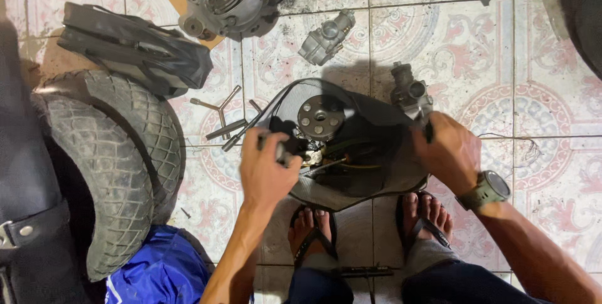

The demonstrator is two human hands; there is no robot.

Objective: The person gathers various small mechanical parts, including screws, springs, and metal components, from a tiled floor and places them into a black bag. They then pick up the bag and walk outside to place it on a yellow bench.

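My left hand (pixel 268 167) is closed around a dark tool handle (pixel 290 148) that points into the open side of a black engine cover (pixel 376 110) on the tiled floor. Inside the cover sits a round grey flywheel (pixel 320 116) with several holes, with wires below it. My right hand (pixel 448 152), a watch on its wrist, grips the cover's right edge near a grey carburetor (pixel 411 94). My feet in sandals stand just below the cover.
A worn tyre (pixel 110 160) lies at the left, with a folded black inner tube (pixel 135 47) above it and blue cloth (pixel 160 269) below. An engine block (pixel 235 0), a second carburetor (pixel 326 37) and a Y-shaped wrench (pixel 219 110) lie farther up.
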